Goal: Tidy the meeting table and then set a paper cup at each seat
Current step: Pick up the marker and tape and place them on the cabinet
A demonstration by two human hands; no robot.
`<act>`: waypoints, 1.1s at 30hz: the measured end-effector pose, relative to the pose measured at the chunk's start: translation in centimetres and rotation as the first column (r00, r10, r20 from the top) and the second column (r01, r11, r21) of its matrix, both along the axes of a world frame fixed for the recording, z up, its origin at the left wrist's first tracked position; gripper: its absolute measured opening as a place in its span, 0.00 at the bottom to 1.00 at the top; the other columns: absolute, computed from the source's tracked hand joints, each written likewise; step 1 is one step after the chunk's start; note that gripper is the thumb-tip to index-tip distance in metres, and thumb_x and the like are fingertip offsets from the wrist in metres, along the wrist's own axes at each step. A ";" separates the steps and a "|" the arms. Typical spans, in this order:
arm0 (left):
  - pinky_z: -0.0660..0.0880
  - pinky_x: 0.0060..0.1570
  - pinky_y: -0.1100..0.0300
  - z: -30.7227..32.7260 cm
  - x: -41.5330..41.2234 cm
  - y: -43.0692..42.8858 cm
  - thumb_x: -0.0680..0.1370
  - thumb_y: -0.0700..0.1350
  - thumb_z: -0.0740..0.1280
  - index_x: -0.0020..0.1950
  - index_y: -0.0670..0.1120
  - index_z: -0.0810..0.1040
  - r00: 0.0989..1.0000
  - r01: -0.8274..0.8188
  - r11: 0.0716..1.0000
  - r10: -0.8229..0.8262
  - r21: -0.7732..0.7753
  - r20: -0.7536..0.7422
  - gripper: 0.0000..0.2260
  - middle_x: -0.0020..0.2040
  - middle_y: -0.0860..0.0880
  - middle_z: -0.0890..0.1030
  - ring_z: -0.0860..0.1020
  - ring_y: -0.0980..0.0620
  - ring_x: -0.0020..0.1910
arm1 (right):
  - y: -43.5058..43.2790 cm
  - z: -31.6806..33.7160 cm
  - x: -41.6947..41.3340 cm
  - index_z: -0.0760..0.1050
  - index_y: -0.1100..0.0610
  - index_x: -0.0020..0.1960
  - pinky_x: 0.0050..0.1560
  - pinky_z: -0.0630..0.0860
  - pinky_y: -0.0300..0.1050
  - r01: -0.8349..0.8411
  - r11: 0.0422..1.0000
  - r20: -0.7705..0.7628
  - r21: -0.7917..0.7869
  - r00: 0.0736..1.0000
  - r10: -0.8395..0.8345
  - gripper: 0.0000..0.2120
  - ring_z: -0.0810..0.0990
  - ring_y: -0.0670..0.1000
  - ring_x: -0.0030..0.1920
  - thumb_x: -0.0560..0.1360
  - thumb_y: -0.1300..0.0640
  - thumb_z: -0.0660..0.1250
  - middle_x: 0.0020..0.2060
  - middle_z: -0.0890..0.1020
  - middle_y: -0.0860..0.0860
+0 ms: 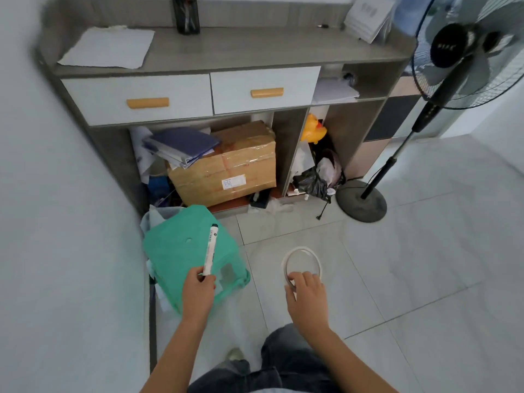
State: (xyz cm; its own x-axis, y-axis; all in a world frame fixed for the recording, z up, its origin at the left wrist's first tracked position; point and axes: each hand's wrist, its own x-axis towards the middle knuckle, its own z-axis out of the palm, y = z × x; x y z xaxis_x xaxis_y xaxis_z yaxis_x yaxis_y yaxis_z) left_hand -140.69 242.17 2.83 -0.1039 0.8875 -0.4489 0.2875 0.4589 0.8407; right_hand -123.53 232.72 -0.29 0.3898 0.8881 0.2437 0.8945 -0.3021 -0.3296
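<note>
My left hand (198, 290) pinches the lower end of a white marker pen (210, 249) with a black cap, held upright over a green plastic stool (175, 251). My right hand (307, 296) grips a coiled white ring of cable or tubing (312, 255) above the tiled floor. No paper cup and no meeting table are in view.
A grey sideboard (226, 49) with two white drawers stands ahead; on top lie a paper sheet (109, 46), a black pen holder (185, 14) and papers (368, 17). Below are a cardboard box (226, 168), folders, a yellow duck toy (312, 129), bags. A standing fan (450, 52) is right.
</note>
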 end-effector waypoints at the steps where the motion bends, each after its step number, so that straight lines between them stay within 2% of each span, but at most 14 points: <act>1: 0.66 0.34 0.57 -0.4 0.5 1.0 0.75 0.34 0.60 0.51 0.40 0.70 1.000 0.004 1.000 -0.004 -0.023 -0.007 0.05 0.38 0.45 0.73 0.70 0.50 0.34 | 0.7 -0.3 0.6 0.76 0.55 0.38 0.28 0.75 0.42 0.022 1.000 0.002 -0.021 1.000 -0.022 0.16 0.77 0.51 0.30 0.55 0.63 0.80 0.30 0.79 0.48; 4: 0.66 0.35 0.56 -1.1 2.2 4.9 0.75 0.34 0.60 0.51 0.39 0.71 1.000 -0.025 0.999 0.025 -0.038 0.000 0.06 0.40 0.43 0.74 0.69 0.50 0.34 | 3.9 -0.9 2.6 0.76 0.55 0.38 0.27 0.75 0.43 0.055 0.998 0.007 -0.045 0.999 -0.054 0.15 0.78 0.51 0.30 0.56 0.63 0.79 0.29 0.79 0.49; 8: 0.67 0.39 0.54 -1.4 5.3 10.6 0.75 0.33 0.60 0.50 0.39 0.71 0.999 -0.047 0.999 0.047 0.008 -0.012 0.05 0.42 0.41 0.74 0.71 0.46 0.38 | 9.9 -1.4 5.9 0.75 0.54 0.38 0.27 0.74 0.41 0.006 0.999 0.006 -0.034 1.000 -0.006 0.14 0.77 0.50 0.29 0.57 0.61 0.77 0.29 0.78 0.48; 12: 0.65 0.32 0.57 -2.4 8.6 16.7 0.75 0.33 0.60 0.54 0.35 0.72 0.987 -0.146 0.989 0.148 0.031 -0.068 0.08 0.40 0.40 0.74 0.69 0.47 0.33 | 17.6 -1.0 11.0 0.75 0.53 0.36 0.28 0.70 0.37 -0.054 0.998 -0.006 -0.027 0.999 0.054 0.18 0.76 0.49 0.29 0.53 0.62 0.81 0.29 0.78 0.47; 15: 0.66 0.33 0.56 -2.0 11.4 22.0 0.75 0.34 0.60 0.55 0.34 0.72 0.960 -0.258 0.964 0.263 0.068 -0.098 0.09 0.42 0.39 0.75 0.70 0.45 0.34 | 23.6 0.6 16.0 0.76 0.54 0.37 0.28 0.67 0.37 -0.064 0.997 0.009 0.040 0.998 0.064 0.17 0.77 0.49 0.29 0.55 0.63 0.80 0.30 0.78 0.48; 18: 0.67 0.43 0.54 0.0 14.3 27.3 0.76 0.36 0.61 0.56 0.36 0.73 0.934 -0.315 0.933 0.338 0.174 -0.118 0.11 0.45 0.40 0.76 0.74 0.41 0.43 | 29.5 2.3 20.6 0.76 0.56 0.40 0.30 0.72 0.41 -0.086 0.987 0.014 0.136 0.996 0.085 0.11 0.78 0.52 0.32 0.61 0.62 0.75 0.32 0.79 0.50; 20: 0.68 0.45 0.53 2.3 16.0 30.6 0.76 0.36 0.60 0.59 0.37 0.72 0.922 -0.344 0.907 0.375 0.245 -0.095 0.12 0.48 0.41 0.76 0.74 0.43 0.45 | 33.5 3.9 22.6 0.75 0.56 0.43 0.31 0.75 0.44 -0.133 0.971 0.072 0.198 0.990 0.121 0.07 0.78 0.54 0.33 0.65 0.59 0.68 0.33 0.79 0.51; 22: 0.71 0.47 0.49 4.7 17.2 33.8 0.77 0.37 0.60 0.59 0.38 0.71 0.909 -0.364 0.870 0.410 0.332 -0.076 0.12 0.49 0.38 0.77 0.74 0.44 0.45 | 37.8 5.7 23.7 0.76 0.57 0.45 0.33 0.75 0.45 -0.201 0.942 0.103 0.268 0.978 0.180 0.08 0.77 0.55 0.33 0.66 0.60 0.68 0.33 0.78 0.53; 24: 0.72 0.51 0.47 6.9 17.7 36.3 0.76 0.38 0.61 0.58 0.40 0.73 0.895 -0.365 0.838 0.435 0.406 -0.094 0.11 0.50 0.38 0.78 0.74 0.45 0.45 | 41.8 7.3 23.8 0.77 0.59 0.44 0.34 0.75 0.45 -0.256 0.893 0.107 0.371 0.967 0.233 0.06 0.74 0.53 0.37 0.69 0.58 0.63 0.34 0.79 0.54; 28: 0.65 0.45 0.57 10.4 17.1 41.2 0.77 0.39 0.60 0.57 0.41 0.73 0.891 -0.318 0.812 0.432 0.490 -0.137 0.10 0.46 0.44 0.76 0.73 0.46 0.45 | 49.4 10.4 22.4 0.72 0.56 0.48 0.39 0.68 0.43 -0.365 0.793 0.154 0.488 0.930 0.334 0.07 0.67 0.50 0.40 0.72 0.57 0.59 0.35 0.78 0.54; 31: 0.68 0.44 0.57 11.4 15.9 45.4 0.78 0.39 0.59 0.57 0.39 0.73 0.892 -0.305 0.784 0.435 0.541 -0.127 0.10 0.46 0.41 0.78 0.75 0.44 0.44 | 54.4 12.0 20.6 0.73 0.56 0.45 0.39 0.67 0.41 -0.454 0.741 0.198 0.494 0.889 0.413 0.05 0.71 0.52 0.38 0.72 0.58 0.60 0.34 0.78 0.53; 33: 0.67 0.35 0.59 11.7 15.1 48.8 0.78 0.39 0.58 0.57 0.38 0.72 0.881 -0.267 0.777 0.436 0.571 -0.182 0.10 0.43 0.41 0.76 0.73 0.45 0.41 | 57.8 12.7 19.4 0.75 0.58 0.41 0.37 0.67 0.42 -0.511 0.715 0.251 0.476 0.859 0.447 0.03 0.73 0.53 0.35 0.70 0.60 0.62 0.33 0.77 0.53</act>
State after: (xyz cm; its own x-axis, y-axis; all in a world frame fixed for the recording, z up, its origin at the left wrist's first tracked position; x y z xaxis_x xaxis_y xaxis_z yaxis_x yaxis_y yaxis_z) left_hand -125.55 290.94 14.51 -0.5036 0.8478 0.1660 0.4589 0.0998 0.8829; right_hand -104.10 290.55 12.44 -0.1115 0.6785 0.7261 0.9117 0.3606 -0.1970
